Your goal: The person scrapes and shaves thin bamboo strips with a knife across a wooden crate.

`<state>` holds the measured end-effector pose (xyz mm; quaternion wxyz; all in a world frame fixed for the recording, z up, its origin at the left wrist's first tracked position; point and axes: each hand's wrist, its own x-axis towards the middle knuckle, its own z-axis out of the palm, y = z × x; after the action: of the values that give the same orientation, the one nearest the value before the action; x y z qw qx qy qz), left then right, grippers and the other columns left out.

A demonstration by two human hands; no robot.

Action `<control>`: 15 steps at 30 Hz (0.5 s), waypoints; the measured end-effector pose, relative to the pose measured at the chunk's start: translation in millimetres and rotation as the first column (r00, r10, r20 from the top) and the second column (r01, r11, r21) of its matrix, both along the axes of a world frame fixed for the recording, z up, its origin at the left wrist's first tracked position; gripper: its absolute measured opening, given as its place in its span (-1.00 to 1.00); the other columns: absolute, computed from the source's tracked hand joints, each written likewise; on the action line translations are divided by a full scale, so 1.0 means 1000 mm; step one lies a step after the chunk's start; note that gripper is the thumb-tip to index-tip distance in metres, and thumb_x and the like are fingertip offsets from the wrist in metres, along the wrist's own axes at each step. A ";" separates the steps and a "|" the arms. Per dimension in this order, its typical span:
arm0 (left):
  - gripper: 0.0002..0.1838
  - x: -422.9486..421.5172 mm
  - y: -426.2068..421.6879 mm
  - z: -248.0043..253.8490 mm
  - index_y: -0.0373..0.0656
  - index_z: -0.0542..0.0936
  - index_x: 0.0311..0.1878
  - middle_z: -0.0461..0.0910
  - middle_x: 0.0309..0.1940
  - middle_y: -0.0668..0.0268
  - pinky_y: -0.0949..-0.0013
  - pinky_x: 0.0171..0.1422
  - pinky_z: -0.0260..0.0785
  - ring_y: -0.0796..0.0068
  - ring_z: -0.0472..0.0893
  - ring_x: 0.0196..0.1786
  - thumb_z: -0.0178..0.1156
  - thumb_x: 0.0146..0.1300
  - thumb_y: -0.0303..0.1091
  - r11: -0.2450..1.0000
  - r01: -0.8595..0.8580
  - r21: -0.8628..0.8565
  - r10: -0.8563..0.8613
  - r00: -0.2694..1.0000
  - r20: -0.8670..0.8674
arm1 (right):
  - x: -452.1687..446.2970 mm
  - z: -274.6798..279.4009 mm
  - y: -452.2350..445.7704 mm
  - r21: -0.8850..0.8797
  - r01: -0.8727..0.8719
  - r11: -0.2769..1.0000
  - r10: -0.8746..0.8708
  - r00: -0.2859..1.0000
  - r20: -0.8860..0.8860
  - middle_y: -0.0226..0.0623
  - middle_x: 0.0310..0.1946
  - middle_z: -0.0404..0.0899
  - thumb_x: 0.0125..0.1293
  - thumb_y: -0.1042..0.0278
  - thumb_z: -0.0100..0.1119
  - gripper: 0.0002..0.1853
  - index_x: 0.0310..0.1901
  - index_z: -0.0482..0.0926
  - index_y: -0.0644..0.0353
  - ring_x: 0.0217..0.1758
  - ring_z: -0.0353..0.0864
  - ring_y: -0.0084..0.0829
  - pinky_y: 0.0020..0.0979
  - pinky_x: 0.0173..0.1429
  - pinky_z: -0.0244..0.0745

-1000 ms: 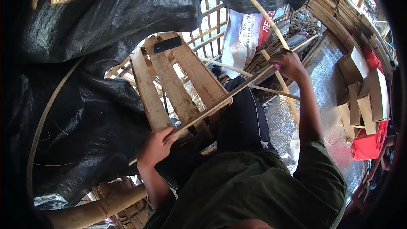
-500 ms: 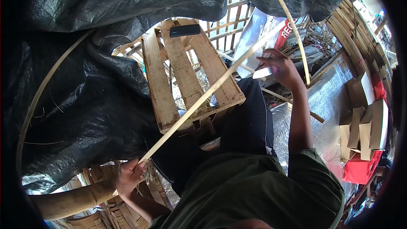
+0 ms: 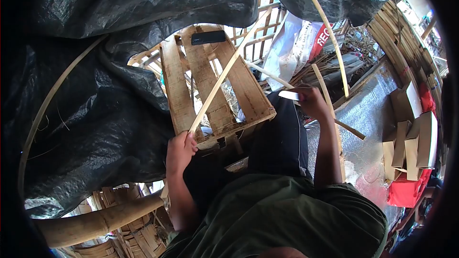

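My left hand [image 3: 180,150] is closed around a long, pale bamboo strip [image 3: 224,72]. From my fist the strip slants up and right over the wooden slatted crate, its far end near the lattice. My right hand [image 3: 311,101] is closed around a knife [image 3: 289,95], with the flat, bright blade pointing left. The handle is hidden in my fingers. The blade is apart from the strip, just above my dark-trousered knee. The slatted crate [image 3: 205,79] stands in front of me with a black phone [image 3: 208,37] lying on its far end.
Black plastic sheeting [image 3: 91,114] hangs at the left and top. A curved strip [image 3: 330,28] hangs at upper right; another strip [image 3: 321,79] passes behind my right forearm. A printed sack [image 3: 291,43] lies beyond the crate. Cardboard boxes [image 3: 413,143] stand right, a thick bamboo pole [image 3: 100,222] lower left.
My left hand has moved up and right with the bamboo strip, whose far end has swung left. My right hand has come down with the knife, uncovering part of the strip behind my forearm.
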<state>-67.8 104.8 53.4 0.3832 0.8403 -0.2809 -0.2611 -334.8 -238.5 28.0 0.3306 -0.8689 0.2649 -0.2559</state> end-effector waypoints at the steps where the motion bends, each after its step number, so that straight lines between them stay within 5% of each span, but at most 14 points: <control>1: -0.72 0.000 -0.012 -0.004 -0.33 0.60 -0.16 0.58 -0.54 0.25 0.40 -0.43 0.49 0.51 0.61 -0.52 0.01 0.52 -0.30 1.000 -0.004 -0.009 0.004 0.999 0.040 | 0.002 0.002 0.006 0.001 0.055 0.998 -0.055 0.997 -0.050 -0.03 -0.44 0.59 0.10 0.64 0.08 -0.71 -0.19 0.73 0.19 -0.36 0.64 -0.14 -0.27 -0.24 0.49; 2: -0.73 -0.001 -0.024 -0.006 -0.32 0.61 -0.14 0.60 -0.53 0.22 0.35 -0.41 0.46 0.45 0.63 -0.52 0.03 0.50 -0.31 1.000 -0.008 -0.017 0.009 0.997 0.080 | 0.001 0.003 0.005 -0.012 0.044 0.999 -0.045 0.983 -0.177 0.00 -0.54 0.52 0.10 0.59 0.10 -0.85 -0.34 0.66 0.24 -0.44 0.60 -0.11 -0.23 -0.30 0.45; 3: -0.75 -0.005 -0.038 -0.003 -0.33 0.61 -0.20 0.60 -0.50 0.11 0.17 -0.28 0.45 0.18 0.65 -0.42 0.08 0.45 -0.31 0.999 -0.040 0.027 0.036 0.993 0.110 | 0.004 0.009 0.013 0.000 0.066 0.998 -0.066 0.985 -0.157 -0.01 -0.57 0.50 0.10 0.58 0.10 -0.92 -0.40 0.60 0.25 -0.46 0.57 -0.10 -0.22 -0.31 0.44; 4: -0.75 -0.004 -0.048 -0.006 -0.33 0.61 -0.20 0.60 -0.50 0.11 0.17 -0.28 0.45 0.18 0.65 -0.42 0.08 0.45 -0.31 0.999 -0.039 0.028 0.036 0.994 0.107 | 0.009 0.015 0.023 0.014 0.086 0.996 -0.084 0.987 -0.138 -0.01 -0.59 0.48 0.11 0.57 0.10 -0.96 -0.45 0.54 0.27 -0.49 0.55 -0.09 -0.22 -0.32 0.42; 6: -0.77 -0.001 -0.065 -0.016 -0.33 0.61 -0.29 0.59 -0.43 0.02 0.01 -0.17 0.39 -0.05 0.60 -0.31 0.12 0.41 -0.35 0.996 0.060 0.071 -0.088 0.856 0.510 | 0.017 0.011 0.029 0.009 0.063 0.998 -0.062 0.992 -0.112 0.00 -0.58 0.49 0.12 0.57 0.10 -0.96 -0.45 0.54 0.28 -0.49 0.54 -0.07 -0.21 -0.32 0.42; 7: -0.78 -0.005 -0.074 -0.013 -0.32 0.60 -0.34 0.56 -0.41 -0.07 -0.08 -0.11 0.34 -0.19 0.53 -0.26 0.14 0.37 -0.37 0.999 0.023 0.039 -0.040 0.859 0.510 | 0.021 0.010 0.032 0.004 0.041 0.999 -0.040 0.996 -0.083 0.00 -0.58 0.49 0.13 0.56 0.11 -0.96 -0.45 0.54 0.28 -0.50 0.53 -0.05 -0.21 -0.32 0.42; 15: -0.80 -0.007 -0.103 -0.031 -0.33 0.62 -0.34 0.57 -0.33 -0.05 -0.02 -0.07 0.43 -0.11 0.60 -0.20 0.17 0.35 -0.39 1.000 0.000 -0.006 0.003 0.833 0.554 | 0.044 0.007 0.051 -0.018 -0.116 0.993 0.114 0.989 -0.099 0.04 -0.52 0.56 0.16 0.53 0.18 -0.91 -0.32 0.65 0.31 -0.41 0.61 0.02 -0.20 -0.30 0.45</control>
<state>-74.5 2.1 22.2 0.2881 0.8790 -0.3799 -0.0058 -290.6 -187.6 35.1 0.3212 -0.8981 0.2271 -0.1966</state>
